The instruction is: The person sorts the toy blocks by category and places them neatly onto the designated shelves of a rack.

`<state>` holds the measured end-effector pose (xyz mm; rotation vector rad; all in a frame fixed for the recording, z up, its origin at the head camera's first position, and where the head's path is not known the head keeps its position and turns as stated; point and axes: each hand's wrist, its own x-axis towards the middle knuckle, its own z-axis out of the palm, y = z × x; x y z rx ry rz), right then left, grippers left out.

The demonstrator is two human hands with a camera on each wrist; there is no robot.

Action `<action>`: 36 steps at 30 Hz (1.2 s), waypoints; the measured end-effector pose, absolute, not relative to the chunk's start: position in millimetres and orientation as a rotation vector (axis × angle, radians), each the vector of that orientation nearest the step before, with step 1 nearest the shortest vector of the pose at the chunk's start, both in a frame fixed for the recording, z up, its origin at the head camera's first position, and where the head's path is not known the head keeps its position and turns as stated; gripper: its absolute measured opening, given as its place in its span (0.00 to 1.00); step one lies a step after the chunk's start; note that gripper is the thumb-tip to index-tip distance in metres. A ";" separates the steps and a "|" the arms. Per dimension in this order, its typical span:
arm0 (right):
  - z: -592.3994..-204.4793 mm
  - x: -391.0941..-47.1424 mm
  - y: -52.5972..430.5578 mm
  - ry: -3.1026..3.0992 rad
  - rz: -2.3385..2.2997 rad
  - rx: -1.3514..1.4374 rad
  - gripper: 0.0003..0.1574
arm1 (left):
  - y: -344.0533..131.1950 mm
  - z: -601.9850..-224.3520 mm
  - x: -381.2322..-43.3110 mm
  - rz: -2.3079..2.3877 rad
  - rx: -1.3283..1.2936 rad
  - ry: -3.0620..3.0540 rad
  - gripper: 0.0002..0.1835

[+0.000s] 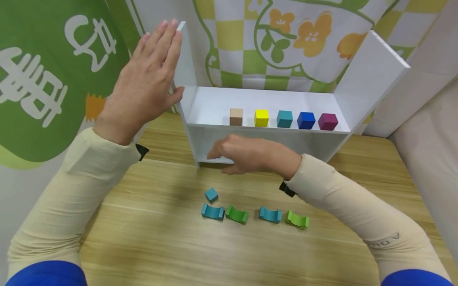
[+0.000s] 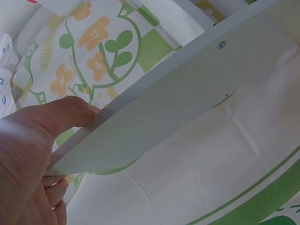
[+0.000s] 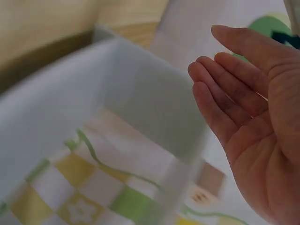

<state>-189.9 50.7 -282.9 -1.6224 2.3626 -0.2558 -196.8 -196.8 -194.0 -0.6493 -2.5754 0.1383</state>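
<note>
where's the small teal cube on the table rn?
Head view: the small teal cube lies on the table, just behind the left end of the curved-block row, below the right hand.

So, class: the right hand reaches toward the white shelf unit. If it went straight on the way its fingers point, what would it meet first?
Probably the lower compartment of the white shelf unit: the right hand, with empty, relaxed fingers, points leftward into that opening under the shelf board, though depth is unclear.

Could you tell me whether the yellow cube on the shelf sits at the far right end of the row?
No, the yellow cube is second from the left; the magenta cube ends the row on the right of the white shelf.
</note>
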 end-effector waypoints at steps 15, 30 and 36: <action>-394.9 -186.3 23.3 2.228 -0.169 -1.508 0.30 | -197.2 -193.4 -196.3 0.156 -0.646 -2.598 0.55; -431.2 -188.0 9.0 2.295 -0.069 -1.637 0.17 | -197.2 -194.6 -196.9 0.159 -0.663 -2.565 0.54; -431.5 -188.3 7.4 2.291 -0.103 -1.631 0.15 | -198.0 -194.0 -196.6 0.159 -0.664 -2.567 0.54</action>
